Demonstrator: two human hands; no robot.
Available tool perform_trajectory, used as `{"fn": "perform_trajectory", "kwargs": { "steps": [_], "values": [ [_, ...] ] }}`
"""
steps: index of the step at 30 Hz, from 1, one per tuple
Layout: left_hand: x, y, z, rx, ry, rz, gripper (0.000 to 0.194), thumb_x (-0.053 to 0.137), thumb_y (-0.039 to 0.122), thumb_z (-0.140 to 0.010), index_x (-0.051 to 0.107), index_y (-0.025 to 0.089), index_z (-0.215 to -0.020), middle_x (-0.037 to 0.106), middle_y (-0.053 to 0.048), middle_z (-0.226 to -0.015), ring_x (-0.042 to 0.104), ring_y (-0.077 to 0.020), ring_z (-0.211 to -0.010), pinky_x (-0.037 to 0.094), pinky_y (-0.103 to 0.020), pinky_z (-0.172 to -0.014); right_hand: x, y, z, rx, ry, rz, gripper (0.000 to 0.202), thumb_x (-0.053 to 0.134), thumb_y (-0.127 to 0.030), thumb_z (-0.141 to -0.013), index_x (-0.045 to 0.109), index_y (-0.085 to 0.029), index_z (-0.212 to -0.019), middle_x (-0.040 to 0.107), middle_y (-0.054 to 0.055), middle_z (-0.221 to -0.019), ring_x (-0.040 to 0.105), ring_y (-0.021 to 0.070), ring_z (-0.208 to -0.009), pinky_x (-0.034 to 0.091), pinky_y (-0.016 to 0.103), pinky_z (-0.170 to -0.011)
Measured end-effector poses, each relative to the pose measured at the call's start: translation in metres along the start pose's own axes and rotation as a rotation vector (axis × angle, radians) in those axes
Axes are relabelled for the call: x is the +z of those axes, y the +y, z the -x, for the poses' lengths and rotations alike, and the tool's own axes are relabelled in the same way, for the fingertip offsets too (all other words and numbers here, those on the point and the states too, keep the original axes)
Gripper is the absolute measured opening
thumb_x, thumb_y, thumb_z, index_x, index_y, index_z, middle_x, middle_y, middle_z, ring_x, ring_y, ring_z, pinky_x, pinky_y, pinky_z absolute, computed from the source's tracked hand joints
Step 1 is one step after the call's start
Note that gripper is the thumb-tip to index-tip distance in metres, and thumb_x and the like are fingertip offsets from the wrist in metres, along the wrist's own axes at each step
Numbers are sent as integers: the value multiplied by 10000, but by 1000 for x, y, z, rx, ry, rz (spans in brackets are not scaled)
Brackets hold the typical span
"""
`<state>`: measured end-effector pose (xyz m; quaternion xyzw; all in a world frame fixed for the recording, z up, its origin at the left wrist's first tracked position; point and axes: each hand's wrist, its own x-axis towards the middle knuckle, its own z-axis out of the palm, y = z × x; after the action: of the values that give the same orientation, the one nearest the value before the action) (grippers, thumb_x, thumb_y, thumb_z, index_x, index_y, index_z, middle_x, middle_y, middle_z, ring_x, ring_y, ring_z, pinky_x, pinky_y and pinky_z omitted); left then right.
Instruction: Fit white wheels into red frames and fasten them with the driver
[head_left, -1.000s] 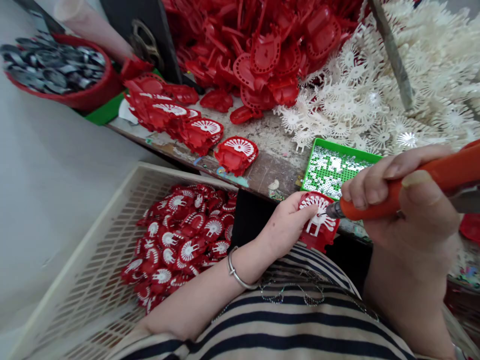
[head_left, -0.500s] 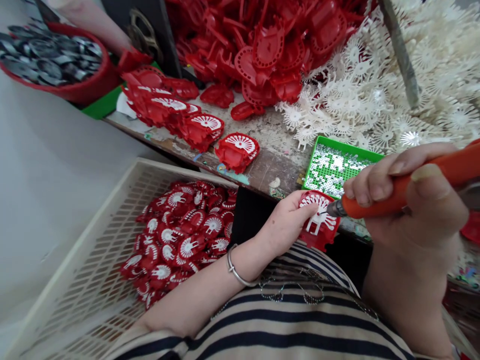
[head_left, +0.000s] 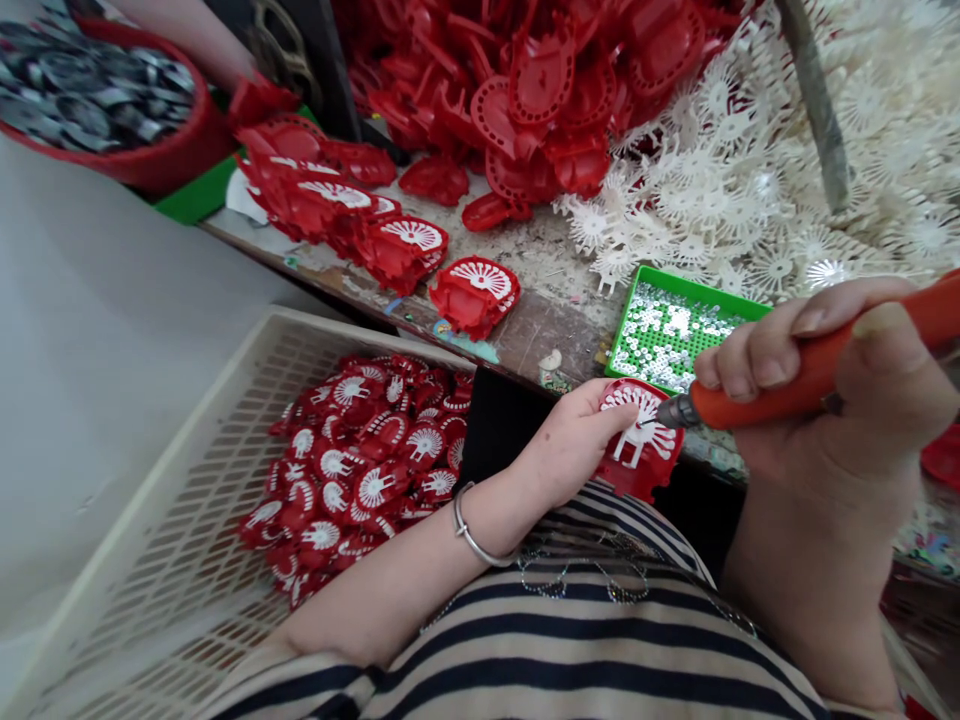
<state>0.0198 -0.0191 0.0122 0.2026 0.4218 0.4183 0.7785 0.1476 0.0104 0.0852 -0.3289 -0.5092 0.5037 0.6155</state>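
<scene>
My left hand (head_left: 574,440) grips a red plastic part (head_left: 649,470) by its left side, the thumb lying over its face. Set into that part is a white fan-shaped plastic piece (head_left: 628,449). An orange electric screwdriver (head_left: 795,385) lies in my right hand (head_left: 825,400), the fingers wrapped round its body. Its thin bit meets the centre of the white piece, or stands very close to it; I cannot tell which. Just behind the held part is a green tray (head_left: 621,345) of small silvery screws or washers.
Red parts with white fans (head_left: 475,292) line the bench edge. Behind lie piles of red parts (head_left: 540,80) and white fan pieces (head_left: 720,190). A cream crate (head_left: 187,460) of assembled parts stands lower left. A red tub (head_left: 172,165) holds dark metal pieces; another person's arm (head_left: 202,40) reaches beside it.
The screwdriver and my right hand have shifted slightly to the right and tilted a little. My left hand keeps its hold on the red part. The view has moved slightly.
</scene>
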Motion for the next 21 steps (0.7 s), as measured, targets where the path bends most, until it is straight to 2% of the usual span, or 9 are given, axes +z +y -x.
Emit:
{"fn": "perform_trajectory", "kwargs": {
  "steps": [12,17,21],
  "values": [
    [1,-2,1,-18,-9,-16,109,623,156,-777,642,125,-880,663,-1,-690,582,-89,-546,450,-201,-545,10,-4,5,32,66,46,264,792,-337,-791,565,-208,-753,476,-79,-544,435,78,-465,415,257,-468],
    [3,-3,3,-53,-30,-70,157,628,181,-774,656,113,-913,637,6,-661,538,-83,-517,410,-198,-511,19,-6,12,19,103,108,256,774,-324,-799,552,-204,-758,481,-76,-544,438,86,-464,394,272,-447],
    [5,-4,5,-75,-8,-109,134,618,181,-766,654,118,-879,623,14,-640,519,-83,-509,400,-205,-515,18,-5,15,22,77,116,237,744,-304,-821,544,-191,-760,490,-66,-546,448,98,-462,381,293,-440]
  ]
}}
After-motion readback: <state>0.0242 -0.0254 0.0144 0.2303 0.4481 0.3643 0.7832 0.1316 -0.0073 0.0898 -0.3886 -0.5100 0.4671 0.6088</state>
